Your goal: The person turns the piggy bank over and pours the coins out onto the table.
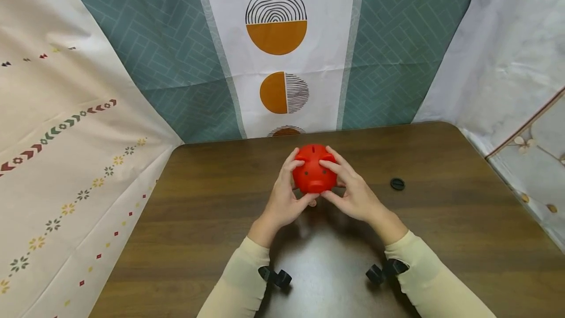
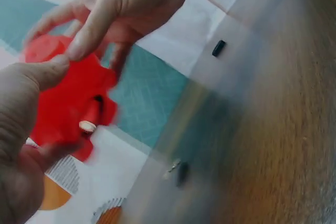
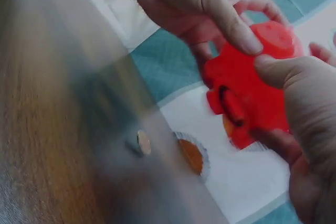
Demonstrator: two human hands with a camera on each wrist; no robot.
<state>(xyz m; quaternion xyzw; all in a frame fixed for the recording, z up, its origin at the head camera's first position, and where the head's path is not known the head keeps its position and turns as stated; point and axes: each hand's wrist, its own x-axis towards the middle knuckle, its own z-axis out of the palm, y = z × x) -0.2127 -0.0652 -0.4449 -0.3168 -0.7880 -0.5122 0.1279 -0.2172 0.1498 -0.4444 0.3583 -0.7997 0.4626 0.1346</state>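
A red piggy bank (image 1: 314,173) with a pig's snout and a slot on top is held above the table between both hands. My left hand (image 1: 284,199) grips its left side, thumb under the snout. My right hand (image 1: 359,195) grips the other side, with the two thumbs close together. In the right wrist view a dark round hole shows in the underside of the piggy bank (image 3: 257,90). One coin (image 2: 87,126) shows near that hole. Another coin (image 3: 143,142), blurred and tilted, appears below the bank; whether it touches the table cannot be told.
A round black plug (image 1: 398,184) lies on the brown wooden table (image 1: 212,210), right of my right hand. Patterned cloths (image 1: 176,38) hang behind and at both sides of the table. Each wrist wears a black strap mount (image 1: 275,277).
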